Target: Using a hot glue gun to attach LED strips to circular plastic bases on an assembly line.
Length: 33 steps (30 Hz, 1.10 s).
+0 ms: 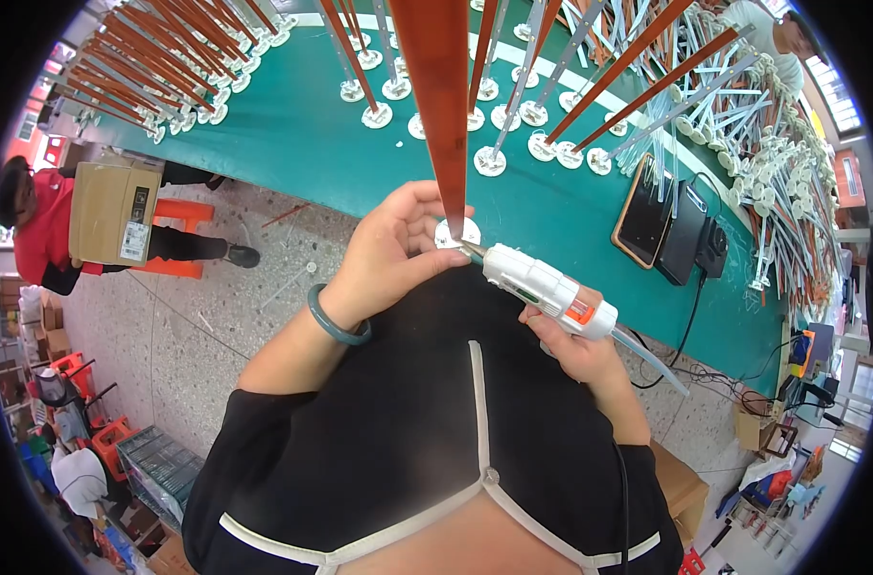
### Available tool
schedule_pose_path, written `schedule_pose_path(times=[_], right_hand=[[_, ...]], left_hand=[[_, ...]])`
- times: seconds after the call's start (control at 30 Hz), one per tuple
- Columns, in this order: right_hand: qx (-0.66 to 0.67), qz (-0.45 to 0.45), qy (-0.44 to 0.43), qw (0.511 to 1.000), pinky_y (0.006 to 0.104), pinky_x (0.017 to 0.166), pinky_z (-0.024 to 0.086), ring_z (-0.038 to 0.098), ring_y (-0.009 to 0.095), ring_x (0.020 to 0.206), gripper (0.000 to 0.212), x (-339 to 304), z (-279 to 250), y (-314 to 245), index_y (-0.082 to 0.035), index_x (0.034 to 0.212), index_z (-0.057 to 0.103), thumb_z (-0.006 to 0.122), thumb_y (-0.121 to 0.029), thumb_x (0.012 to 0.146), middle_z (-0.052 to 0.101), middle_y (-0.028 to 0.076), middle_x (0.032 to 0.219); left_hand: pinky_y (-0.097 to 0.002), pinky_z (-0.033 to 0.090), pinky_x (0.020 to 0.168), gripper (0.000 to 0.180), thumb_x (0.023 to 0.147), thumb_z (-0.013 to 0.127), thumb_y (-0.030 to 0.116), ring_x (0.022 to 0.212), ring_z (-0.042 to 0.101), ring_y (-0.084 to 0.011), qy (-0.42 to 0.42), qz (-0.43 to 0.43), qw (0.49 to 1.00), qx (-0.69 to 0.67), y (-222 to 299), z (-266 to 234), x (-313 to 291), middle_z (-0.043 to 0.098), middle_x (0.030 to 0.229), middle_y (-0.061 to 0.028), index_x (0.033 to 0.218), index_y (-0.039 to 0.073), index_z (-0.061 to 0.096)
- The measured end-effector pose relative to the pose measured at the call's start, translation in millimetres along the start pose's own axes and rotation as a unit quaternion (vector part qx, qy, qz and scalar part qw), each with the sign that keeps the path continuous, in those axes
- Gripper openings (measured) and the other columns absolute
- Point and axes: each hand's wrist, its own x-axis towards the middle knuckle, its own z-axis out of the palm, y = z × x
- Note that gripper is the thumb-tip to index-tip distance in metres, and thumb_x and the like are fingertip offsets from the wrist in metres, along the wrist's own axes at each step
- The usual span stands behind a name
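I get two hands, one left hand (pixel 393 244) and one right hand (pixel 575 350), with one bangle (pixel 326 321). There's one white glue gun (pixel 542 283), one glue stick (pixel 652 361), and up close one brown strip (pixel 436 105) on one white disc (pixel 443 233). Also one phone (pixel 641 225), one flat black box (pixel 684 240), one green tabletop (pixel 340 163), one person in red (pixel 43 216), one big carton (pixel 110 216), at least one orange stool (pixel 182 216). Standing strips on the left (pixel 153 62)? Dozens, too bunched for exact numbers. Right-hand pile (pixel 772 182): loads, hopelessly tangled, can't count it.
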Motion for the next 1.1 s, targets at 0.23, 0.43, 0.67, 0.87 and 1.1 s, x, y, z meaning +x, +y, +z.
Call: schedule_pose_path(times=[0.23,0.43,0.67,0.87,1.1], right_hand=[[-0.004,-0.012,-0.003,1.000,0.0274,0.064,0.046,0.056,0.014,0.069,0.028,1.6,0.5,-0.6,0.002,0.106,0.060,0.066,-0.011,0.082,0.061,0.007,0.079],[0.022,0.023,0.000,1.000,0.0281,0.069,0.048,0.059,0.016,0.075,0.033,0.0,-0.1,-1.7,0.002,0.113,0.058,0.066,-0.011,0.083,0.064,0.009,0.085],[0.037,0.024,-0.007,0.999,0.0305,0.071,0.048,0.063,0.019,0.080,0.033,0.8,-0.9,2.3,0.001,0.114,0.058,0.064,-0.011,0.084,0.065,0.010,0.090],[0.010,0.036,-0.041,0.998,0.0304,0.073,0.049,0.063,0.020,0.081,0.034,3.4,-4.5,-1.6,0.001,0.114,0.058,0.065,-0.012,0.084,0.066,0.012,0.091],[0.011,0.024,-0.031,0.999,0.0306,0.074,0.049,0.064,0.021,0.083,0.034,3.4,-3.7,-1.1,0.001,0.115,0.058,0.065,-0.012,0.084,0.066,0.013,0.094]], left_hand=[[-0.0284,0.053,0.086,0.056,0.079,0.065,-0.010,0.102,0.061,-0.0166,-0.001,-0.003,1.000,-0.027,-2.9,-3.3,0.4,0.056,0.119,-0.0140,0.128,-0.002,0.040],[-0.0269,0.052,0.088,0.065,0.078,0.062,-0.015,0.105,0.060,-0.0173,-0.023,-0.033,0.998,-0.039,-1.5,-9.4,4.5,0.055,0.123,-0.0176,0.136,-0.001,0.035],[-0.0263,0.050,0.090,0.074,0.078,0.063,-0.014,0.106,0.060,-0.0160,-0.076,-0.028,0.995,-0.063,-6.8,-14.7,8.0,0.056,0.125,-0.0161,0.142,0.000,0.029],[-0.0258,0.050,0.090,0.076,0.078,0.065,-0.012,0.105,0.060,-0.0148,-0.080,-0.021,0.994,-0.071,-7.4,-15.9,6.9,0.057,0.124,-0.0157,0.143,0.001,0.028],[-0.0257,0.049,0.090,0.076,0.077,0.065,-0.013,0.105,0.060,-0.0143,-0.066,-0.040,0.995,-0.064,-4.3,-15.5,9.2,0.057,0.124,-0.0157,0.143,0.001,0.029]])
